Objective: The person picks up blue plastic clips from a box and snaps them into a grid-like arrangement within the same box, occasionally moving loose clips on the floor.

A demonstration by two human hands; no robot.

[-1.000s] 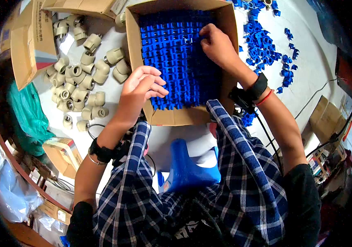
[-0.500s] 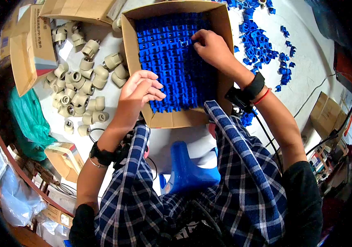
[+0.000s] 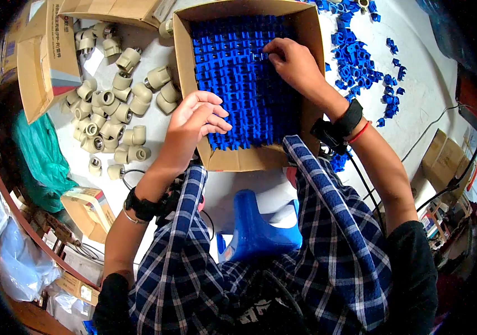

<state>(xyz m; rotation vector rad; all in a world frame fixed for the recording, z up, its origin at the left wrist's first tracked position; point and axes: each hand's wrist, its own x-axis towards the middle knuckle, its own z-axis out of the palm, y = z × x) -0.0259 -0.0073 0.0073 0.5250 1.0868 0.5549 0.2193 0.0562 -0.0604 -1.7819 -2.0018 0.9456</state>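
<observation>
A cardboard box (image 3: 244,162) holds tight rows of blue plastic pipe clips (image 3: 230,95). Inside its upper right part, my right hand (image 3: 296,62) pinches a blue pipe clip (image 3: 259,56) between thumb and forefinger, at the row's end. The fingertips partly cover that clip. My left hand (image 3: 199,116) hovers by the box's left side, reaching over the rim, with its fingers loosely apart and nothing in them.
Beige pipe elbows (image 3: 107,106) lie heaped left of the box. Loose blue clips (image 3: 355,58) are scattered to the right. A blue stool (image 3: 255,229) stands between my legs. Opened cartons (image 3: 48,56) and a green bag (image 3: 40,159) lie at the left.
The whole view has shifted slightly, so the box and floor items appear a little further right. Both hands keep nearly the same places relative to the box.
</observation>
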